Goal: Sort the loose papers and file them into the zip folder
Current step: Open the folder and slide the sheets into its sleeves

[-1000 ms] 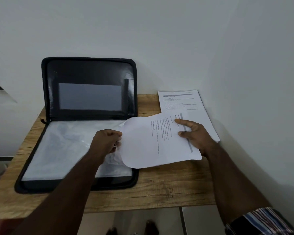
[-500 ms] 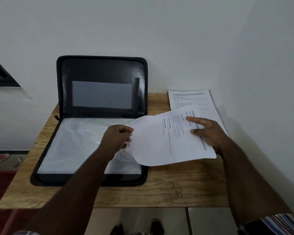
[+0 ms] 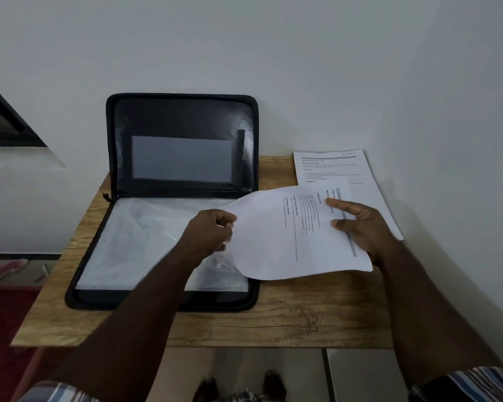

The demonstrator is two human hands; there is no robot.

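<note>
While my left hand (image 3: 212, 233) pinches the clear sleeve (image 3: 145, 242) in the open zip folder (image 3: 183, 117), my right hand (image 3: 357, 227), clamped on the printed sheet (image 3: 276, 245), should feed its curled left edge in flat.

The printed sheet (image 3: 288, 230) covered the lower half of the paper stack (image 3: 331, 166) and the zip folder's (image 3: 183, 117) right corner. Its small print was too fine to read. The left hand (image 3: 209, 233) hid its fingers' tips; both sleeves were cut off by the bottom edge
</note>
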